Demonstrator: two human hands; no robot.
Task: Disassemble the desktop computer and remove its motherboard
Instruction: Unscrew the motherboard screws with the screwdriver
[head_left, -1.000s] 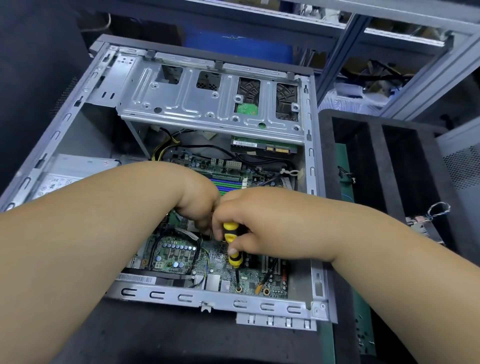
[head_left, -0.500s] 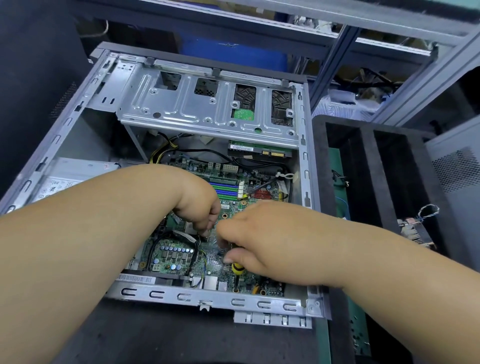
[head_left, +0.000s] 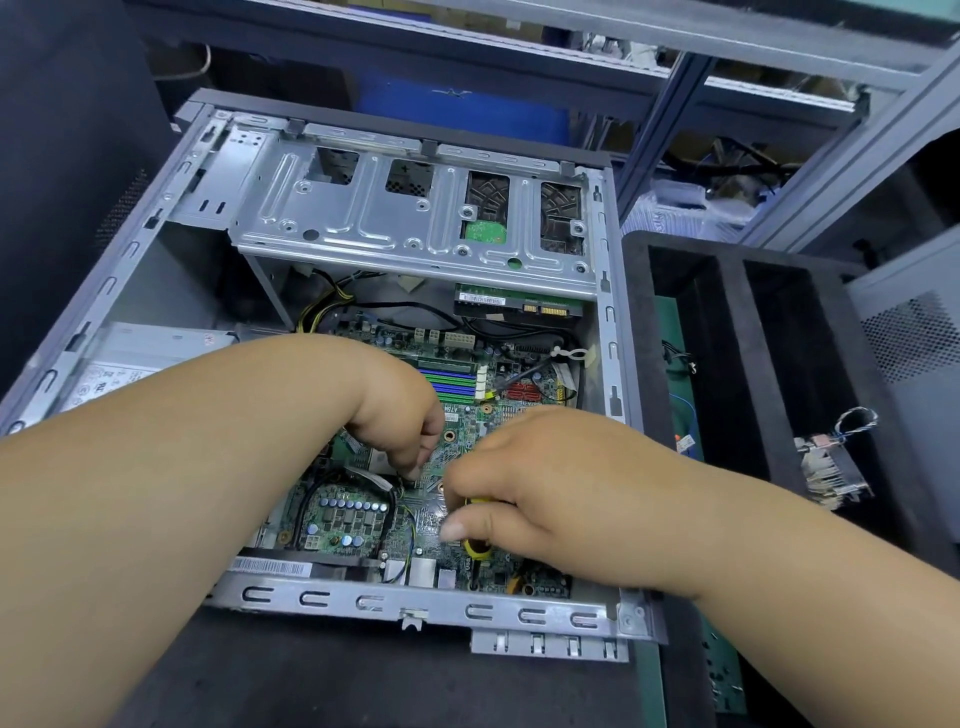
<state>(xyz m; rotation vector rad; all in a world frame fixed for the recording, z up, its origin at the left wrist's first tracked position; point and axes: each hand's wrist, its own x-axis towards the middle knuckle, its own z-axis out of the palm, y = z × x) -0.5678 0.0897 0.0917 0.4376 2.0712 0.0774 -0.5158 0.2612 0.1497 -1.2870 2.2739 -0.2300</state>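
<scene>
An open grey desktop case lies on its side with the green motherboard inside. My right hand grips a yellow-and-black screwdriver, which stands upright on the board near the case's front rail; most of the handle is hidden in my fist. My left hand reaches down beside it with curled fingertips touching the board near a grey cable; what it pinches, if anything, is hidden. Blue memory slots show behind my hands.
A metal drive cage spans the case's far side, with a hard drive under it. The power supply sits at the left. A black foam tray stands to the right, a heatsink on its edge. Shelving rises behind.
My right hand has slid down over the screwdriver and shifted right and lower, hiding most of its yellow handle. My left hand has stayed at the same spot on the board.
</scene>
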